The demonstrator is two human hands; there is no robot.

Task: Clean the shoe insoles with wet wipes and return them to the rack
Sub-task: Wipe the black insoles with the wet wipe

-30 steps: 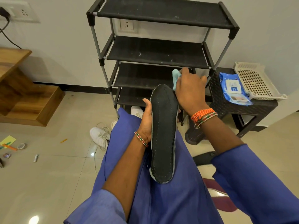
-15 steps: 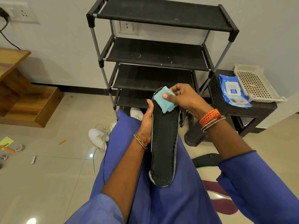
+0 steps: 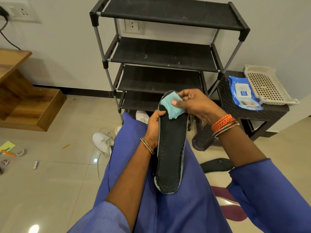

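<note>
Mid-clean on the black insole (image 3: pixel 170 148), propped over the lap. Left hand (image 3: pixel 154 126) gripping its left edge, thumb curled over the rim. Right hand (image 3: pixel 195 103) pinching a folded teal wet wipe (image 3: pixel 170 106) against the toe end. Long axis running away from the body, toe up toward the shoe rack (image 3: pixel 168 52), heel down near the lap. Looks like wiping under way; rack shelves bare, return not yet done. Wipes pack (image 3: pixel 242 93) waiting on the side table.
</note>
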